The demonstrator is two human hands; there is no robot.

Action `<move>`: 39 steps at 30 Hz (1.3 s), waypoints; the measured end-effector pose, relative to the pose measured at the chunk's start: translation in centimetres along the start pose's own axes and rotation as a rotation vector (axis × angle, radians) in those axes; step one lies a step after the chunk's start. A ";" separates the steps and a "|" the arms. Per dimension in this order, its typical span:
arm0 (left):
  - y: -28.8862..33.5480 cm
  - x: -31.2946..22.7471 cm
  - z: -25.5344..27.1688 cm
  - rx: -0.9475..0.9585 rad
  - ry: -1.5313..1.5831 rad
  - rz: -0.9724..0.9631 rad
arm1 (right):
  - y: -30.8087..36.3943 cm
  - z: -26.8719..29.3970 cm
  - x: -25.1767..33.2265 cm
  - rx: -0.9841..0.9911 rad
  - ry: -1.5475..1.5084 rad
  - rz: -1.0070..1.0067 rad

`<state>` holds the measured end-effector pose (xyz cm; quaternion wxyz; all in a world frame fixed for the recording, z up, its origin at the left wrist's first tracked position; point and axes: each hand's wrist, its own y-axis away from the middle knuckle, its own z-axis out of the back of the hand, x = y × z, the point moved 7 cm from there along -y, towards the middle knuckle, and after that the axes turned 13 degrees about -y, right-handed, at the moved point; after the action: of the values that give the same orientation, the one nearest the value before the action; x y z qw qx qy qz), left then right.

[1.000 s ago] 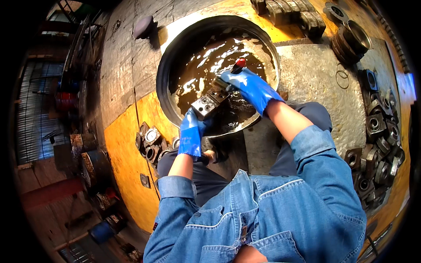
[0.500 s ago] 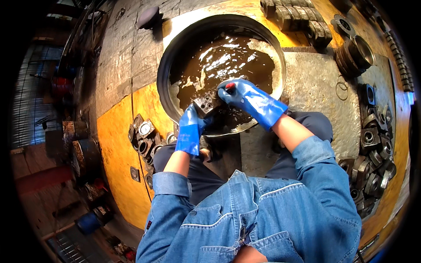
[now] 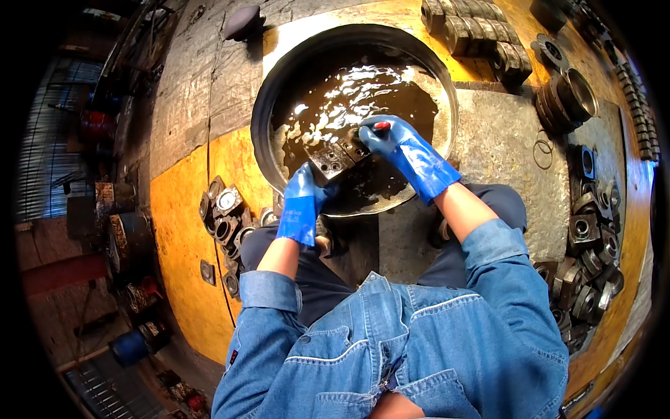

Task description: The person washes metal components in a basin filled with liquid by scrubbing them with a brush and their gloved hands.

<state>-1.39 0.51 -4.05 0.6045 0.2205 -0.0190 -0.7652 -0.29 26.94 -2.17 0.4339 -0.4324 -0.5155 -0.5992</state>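
A wide round metal basin (image 3: 452, 115) of brown liquid (image 3: 296, 84) stands in front of me. Over its near part, my left hand (image 3: 302, 192), in a blue rubber glove, is closed on the near left side of a dark metal block (image 3: 329, 165) with several round holes. My right hand (image 3: 401, 143), gloved the same way, is wrapped round a tool with a red handle (image 3: 382, 126). That hand is at the block's far right end. The tool's working end is hidden by the glove and the dark background, so its kind cannot be made out.
Greasy metal parts (image 3: 227, 227) lie heaped left of the basin, and more parts (image 3: 586, 258) are piled at the right. Rows of metal blocks (image 3: 474, 31) sit at the far right, near a stack of rings (image 3: 569, 98). Two thin rings (image 3: 543, 153) rest on the metal sheet.
My right hand has moved a little to the right and away from me with the red-handled tool, uncovering more of the block's right end. The left hand still grips the block.
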 end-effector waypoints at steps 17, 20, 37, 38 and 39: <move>-0.1 -0.7 0.2 0.028 -0.009 -0.013 | -0.6 -0.7 1.5 -0.080 0.402 0.305; 0.3 0.7 0.0 -0.050 -0.031 -0.022 | 0.6 -1.8 2.4 0.017 0.279 0.164; -0.4 -0.8 0.1 0.046 -0.008 -0.003 | -4.1 3.2 -6.8 -0.233 0.014 -0.197; 0.6 1.0 0.0 0.047 0.042 0.002 | -2.0 0.8 -2.4 -0.135 -0.192 -0.177; 0.8 1.0 -0.1 0.041 0.032 0.000 | -0.7 0.5 1.0 -0.098 -0.184 -0.192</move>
<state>-0.81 -0.58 -4.26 0.5999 0.2452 -0.0250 -0.7611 -1.13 27.40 -1.33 0.3037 -0.4549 -0.5623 -0.6202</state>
